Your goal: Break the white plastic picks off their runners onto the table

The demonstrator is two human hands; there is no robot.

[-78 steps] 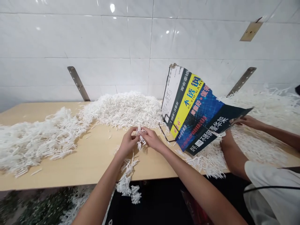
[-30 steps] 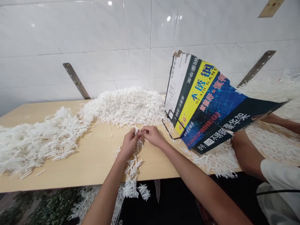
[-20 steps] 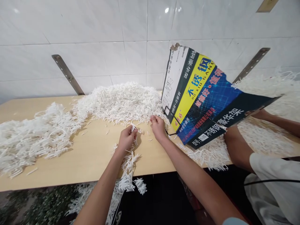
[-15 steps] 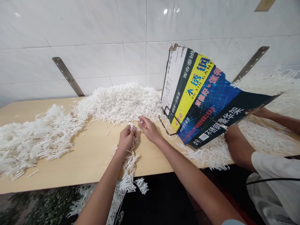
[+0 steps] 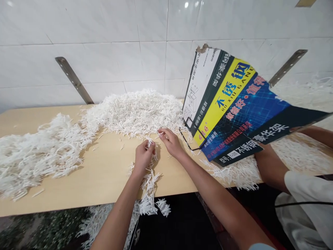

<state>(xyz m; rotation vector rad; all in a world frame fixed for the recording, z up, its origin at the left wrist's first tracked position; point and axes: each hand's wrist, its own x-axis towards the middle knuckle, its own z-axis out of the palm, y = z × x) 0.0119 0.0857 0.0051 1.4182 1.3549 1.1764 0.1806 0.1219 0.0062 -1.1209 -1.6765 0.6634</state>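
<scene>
My left hand (image 5: 144, 153) is closed in a pinch on a bunch of thin white strips, whose tips poke out above the thumb. Below it, a string of white strips (image 5: 148, 194) trails over the table's front edge. Just to the right, my right hand (image 5: 169, 141) hovers with thumb and forefinger close together; whatever is between them is too small to make out. Behind both hands lies a large heap of white strips (image 5: 143, 111) against the wall. A looser, longer pile (image 5: 33, 152) covers the left of the table (image 5: 104, 180).
A printed cardboard sheet (image 5: 234, 111) stands tilted on the right with a black wire frame (image 5: 191, 147) at its lower corner. Behind it, another person's arm (image 5: 273, 166) reaches over more white strips (image 5: 241, 173). Metal brackets (image 5: 74, 80) are on the tiled wall.
The view has shifted slightly, so the cardboard and hands appear further right. Both hands keep nearly the same pose, the left still pinching the strips.
</scene>
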